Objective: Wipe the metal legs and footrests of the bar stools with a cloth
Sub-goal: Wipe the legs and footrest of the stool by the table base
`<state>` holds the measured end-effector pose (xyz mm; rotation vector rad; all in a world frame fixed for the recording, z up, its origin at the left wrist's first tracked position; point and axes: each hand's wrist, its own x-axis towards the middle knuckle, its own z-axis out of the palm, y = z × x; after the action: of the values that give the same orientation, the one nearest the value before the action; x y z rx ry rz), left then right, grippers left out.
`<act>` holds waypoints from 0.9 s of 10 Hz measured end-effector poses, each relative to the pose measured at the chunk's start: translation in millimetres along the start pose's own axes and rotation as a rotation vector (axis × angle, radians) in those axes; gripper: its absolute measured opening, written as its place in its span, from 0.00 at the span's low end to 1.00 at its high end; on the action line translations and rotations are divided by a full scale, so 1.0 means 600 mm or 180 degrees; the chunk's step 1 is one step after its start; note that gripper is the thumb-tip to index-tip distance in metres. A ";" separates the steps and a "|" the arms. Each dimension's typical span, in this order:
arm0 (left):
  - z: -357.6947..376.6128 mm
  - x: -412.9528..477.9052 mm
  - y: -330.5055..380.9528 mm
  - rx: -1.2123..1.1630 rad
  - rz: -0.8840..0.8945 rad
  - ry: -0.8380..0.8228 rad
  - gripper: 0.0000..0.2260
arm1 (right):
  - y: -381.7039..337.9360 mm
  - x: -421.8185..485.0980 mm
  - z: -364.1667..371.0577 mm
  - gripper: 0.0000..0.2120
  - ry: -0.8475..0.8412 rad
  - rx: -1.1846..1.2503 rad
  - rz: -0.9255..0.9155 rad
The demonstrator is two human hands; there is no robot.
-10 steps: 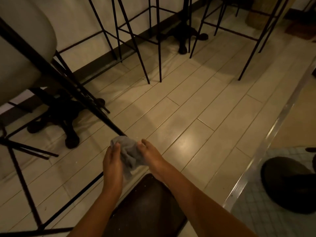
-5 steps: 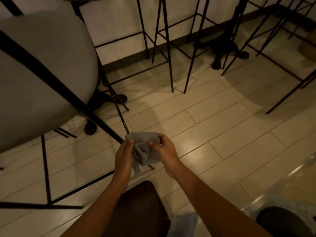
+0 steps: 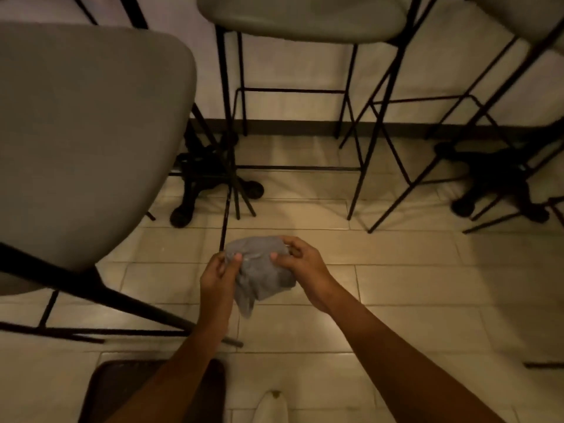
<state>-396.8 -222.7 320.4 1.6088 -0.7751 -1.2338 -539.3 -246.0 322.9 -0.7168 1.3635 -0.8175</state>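
Crumpled grey fabric cloth (image 3: 259, 270): held over the pale tiled floor (image 3: 396, 285), just right of the grey-seated bar stool with thin black metal legs (image 3: 85, 132).
Left hand (image 3: 218, 277): fingers curled, pinching the cloth's left edge.
Right hand (image 3: 300, 267): fingers curled, gripping the cloth's right side.
Second grey-seated stool (image 3: 305, 16): behind and to the right of the first stool.

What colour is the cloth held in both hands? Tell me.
Plain grey, no pattern. The cloth shows best in the head view.
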 end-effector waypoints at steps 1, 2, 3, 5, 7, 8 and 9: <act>0.016 0.021 0.016 -0.0227 -0.0049 0.0281 0.05 | -0.032 0.038 0.001 0.16 -0.0295 -0.0120 -0.0093; 0.024 0.040 0.028 -0.0419 -0.0223 0.0621 0.08 | -0.057 0.075 0.008 0.15 -0.0717 -0.0301 -0.0161; 0.025 0.037 0.026 -0.0106 -0.0074 0.0780 0.06 | -0.062 0.099 0.008 0.15 -0.1077 -0.0592 -0.0271; 0.052 0.038 -0.033 0.0187 0.0315 0.1482 0.12 | -0.059 0.146 0.007 0.14 -0.1876 -0.1437 -0.0671; 0.048 0.065 -0.130 0.1506 0.0608 0.2190 0.12 | 0.028 0.205 0.046 0.13 -0.2483 -0.1863 -0.1067; 0.030 0.071 -0.180 0.1775 0.0509 0.2259 0.09 | 0.095 0.228 0.066 0.09 -0.2881 -0.1982 -0.1418; 0.014 0.060 -0.249 0.2441 0.0670 0.1889 0.14 | 0.164 0.245 0.083 0.00 -0.3058 -0.2066 -0.1710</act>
<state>-402.5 -202.8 167.9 2.2700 -1.0460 -0.2434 -477.8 -317.0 164.9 -1.7586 0.5143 -0.2946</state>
